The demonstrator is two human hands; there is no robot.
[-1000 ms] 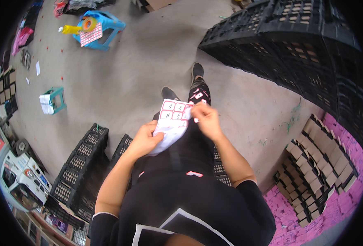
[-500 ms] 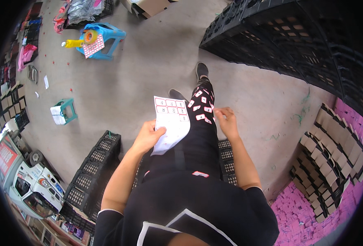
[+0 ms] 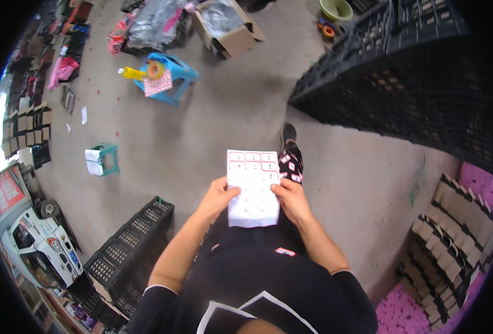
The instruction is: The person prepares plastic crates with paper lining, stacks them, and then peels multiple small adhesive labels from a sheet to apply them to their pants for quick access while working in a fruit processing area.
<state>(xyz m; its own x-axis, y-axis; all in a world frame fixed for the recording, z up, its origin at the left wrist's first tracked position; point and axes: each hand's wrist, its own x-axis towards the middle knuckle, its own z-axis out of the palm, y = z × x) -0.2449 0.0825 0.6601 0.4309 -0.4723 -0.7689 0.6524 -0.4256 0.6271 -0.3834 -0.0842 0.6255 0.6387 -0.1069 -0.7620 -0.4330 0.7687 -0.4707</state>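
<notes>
A white sheet of red-bordered sticker labels [image 3: 252, 195] is held upright in front of my body. Labels remain in its upper rows, while the lower part looks plain white. My left hand [image 3: 220, 197] pinches the left edge, thumb on the front. On the opposite edge, my right hand [image 3: 293, 200] grips the sheet the same way. Several similar red-edged stickers cling to my black trouser leg [image 3: 291, 165], partly hidden behind the sheet and right hand. One more sticker [image 3: 285, 251] lies on my dark clothing near the waist.
A blue stool [image 3: 184, 72] carries tape rolls, a yellow bottle and another label sheet. Stacked black crates [image 3: 380, 83] stand at far right, more crates [image 3: 127, 239] at near left. A small teal stool [image 3: 111, 158], an open carton [image 3: 238, 42] and a white truck [image 3: 49, 245] are around.
My right hand has moved from beside the trouser leg to the sheet's right edge and taken hold. The sheet has straightened and shifted right. My view has shifted, bringing the carton more into sight.
</notes>
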